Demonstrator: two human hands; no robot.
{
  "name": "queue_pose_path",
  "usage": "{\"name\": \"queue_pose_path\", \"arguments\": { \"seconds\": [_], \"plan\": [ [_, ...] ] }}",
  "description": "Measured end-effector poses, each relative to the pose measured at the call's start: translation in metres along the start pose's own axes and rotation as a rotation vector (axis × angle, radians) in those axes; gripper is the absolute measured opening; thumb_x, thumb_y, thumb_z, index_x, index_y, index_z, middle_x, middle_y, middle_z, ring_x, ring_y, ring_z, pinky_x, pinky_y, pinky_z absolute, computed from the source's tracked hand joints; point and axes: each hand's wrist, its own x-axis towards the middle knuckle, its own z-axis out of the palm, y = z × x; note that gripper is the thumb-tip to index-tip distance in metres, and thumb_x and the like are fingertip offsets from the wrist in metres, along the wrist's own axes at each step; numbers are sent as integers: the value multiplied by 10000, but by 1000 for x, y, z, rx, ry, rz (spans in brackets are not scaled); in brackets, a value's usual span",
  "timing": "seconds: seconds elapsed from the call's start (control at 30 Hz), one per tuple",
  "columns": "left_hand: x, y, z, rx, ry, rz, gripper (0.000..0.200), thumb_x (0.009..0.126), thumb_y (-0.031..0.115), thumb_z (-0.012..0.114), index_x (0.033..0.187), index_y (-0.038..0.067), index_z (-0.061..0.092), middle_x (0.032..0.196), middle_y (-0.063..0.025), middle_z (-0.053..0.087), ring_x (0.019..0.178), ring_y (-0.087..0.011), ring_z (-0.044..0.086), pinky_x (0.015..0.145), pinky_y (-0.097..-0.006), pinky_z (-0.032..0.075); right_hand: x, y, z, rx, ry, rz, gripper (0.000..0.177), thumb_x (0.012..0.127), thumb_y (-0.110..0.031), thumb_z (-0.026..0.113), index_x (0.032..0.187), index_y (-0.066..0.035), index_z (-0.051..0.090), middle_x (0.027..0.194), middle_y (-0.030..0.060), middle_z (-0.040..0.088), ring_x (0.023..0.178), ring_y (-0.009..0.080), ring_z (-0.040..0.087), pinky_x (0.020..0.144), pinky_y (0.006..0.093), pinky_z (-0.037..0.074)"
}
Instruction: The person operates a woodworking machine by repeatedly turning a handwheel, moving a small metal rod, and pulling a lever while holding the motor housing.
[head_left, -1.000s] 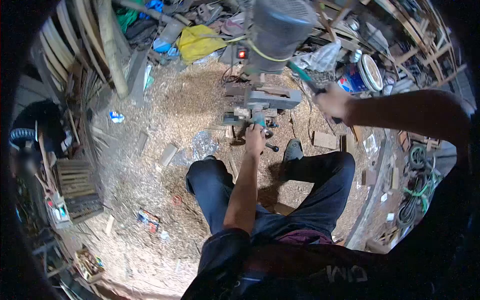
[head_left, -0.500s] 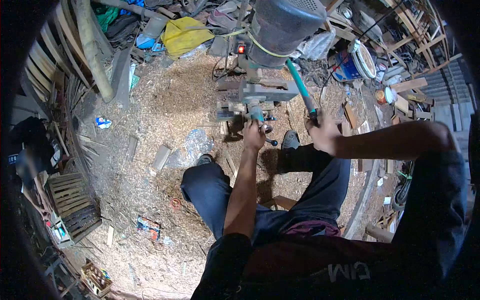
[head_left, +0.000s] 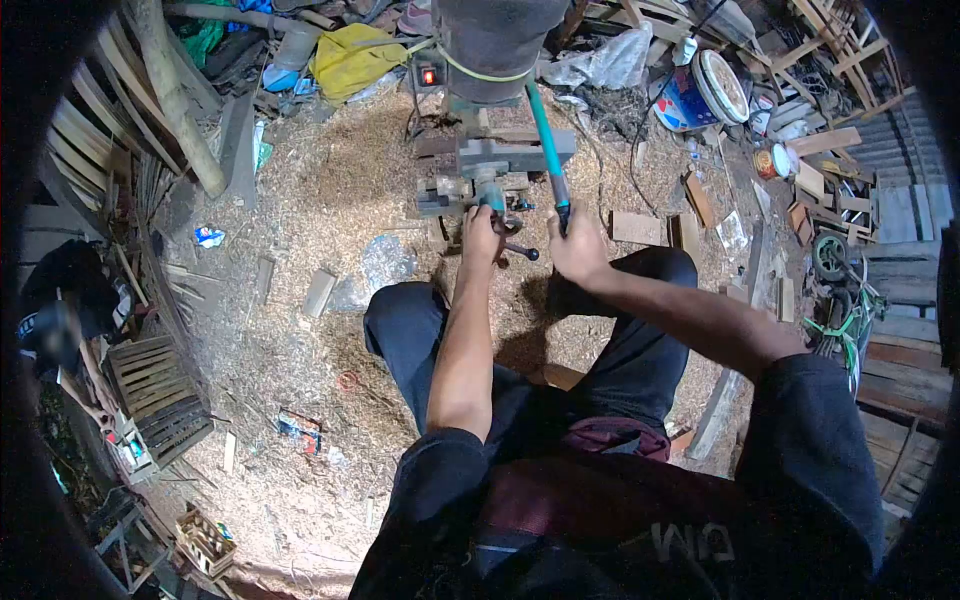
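A drill-press-like machine with a dark rounded motor housing [head_left: 495, 50] stands ahead of me. Running down from it is a long teal lever [head_left: 547, 145] with a black grip. My right hand [head_left: 582, 247] is closed around that grip. Below the housing sits a metal vise [head_left: 510, 155] with a teal screw end and a ball-ended crank handle [head_left: 520, 250]. My left hand [head_left: 482, 238] is closed over the vise's screw end, beside the crank; its fingertips are partly hidden. Wood pieces lie about the vise.
Wood shavings [head_left: 330, 180] cover the floor. A red switch light [head_left: 429, 76] glows beside the housing. At the right are a paint bucket [head_left: 722, 85], wood offcuts [head_left: 640, 228] and a small green bicycle [head_left: 845, 325]. Another person [head_left: 75, 300] is at the far left by a slatted rack [head_left: 155, 390].
My right hand and the lever have swung left, nearer my left hand, and my right elbow has dropped. My left hand stays at the vise. The view has shifted a little.
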Motion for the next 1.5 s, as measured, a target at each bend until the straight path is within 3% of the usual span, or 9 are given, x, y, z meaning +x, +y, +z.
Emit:
{"name": "queue_pose_path", "arguments": {
  "seconds": [0.37,0.4,0.5,0.67,1.03,1.23,1.37,1.4,1.5],
  "plan": [
    [-8,13,-9,44,39,76,120,846,96,667,910,10,613,921,-188,608,923,-393,593,830,-462,473,2,61,94,152,289,-205,304,981,-195,502,1095,80,442,825,354,562,795,547,560,666,586,425],
    [-5,12,-9,40,35,88,122,848,104,670,907,14,614,923,-181,605,926,-388,587,837,-464,468,4,63,96,199,100,-45,386,985,-197,500,1179,130,432,894,384,560,845,544,552,700,573,432],
    [-6,8,-6,68,62,136,122,841,101,670,903,12,613,892,-186,608,896,-396,589,819,-470,471,5,67,110,178,104,42,373,987,-192,494,1183,121,438,922,393,563,841,541,553,706,565,441],
    [-5,9,-5,-50,74,125,119,814,59,681,889,1,607,880,-190,605,886,-397,585,794,-475,466,17,90,145,176,269,-79,260,977,-196,512,1106,7,414,751,310,599,691,541,581,599,603,427],
    [-6,7,-6,-34,32,113,104,858,59,650,932,-1,608,909,-184,606,883,-375,611,798,-436,495,30,111,180,291,261,-67,341,992,-226,500,1221,16,427,853,318,602,753,519,596,625,558,464],
    [-15,14,-17,-66,-10,149,112,899,85,637,975,5,617,939,-186,621,923,-358,637,835,-429,503,25,108,170,357,296,-138,372,993,-237,494,1267,3,417,881,308,622,755,518,609,625,573,473],
    [-24,-16,-12,-83,11,275,311,964,193,581,1220,15,585,1161,-207,609,1113,-371,588,960,-413,460,5,81,118,496,240,-184,335,972,-185,532,1244,-13,442,941,313,621,816,518,607,661,566,476],
    [-31,-9,-20,40,16,332,385,984,212,546,1314,16,530,1251,-217,576,1176,-378,555,1017,-398,430,2,75,98,487,108,-130,373,929,-74,523,1274,34,434,1033,328,601,915,518,596,777,551,484],
    [-32,-14,-26,88,11,312,392,989,219,535,1325,17,524,1260,-220,576,1182,-384,550,1040,-385,416,3,52,51,496,247,-372,430,913,-47,555,1323,6,436,1045,235,652,883,383,664,657,501,508]
  ]
}}
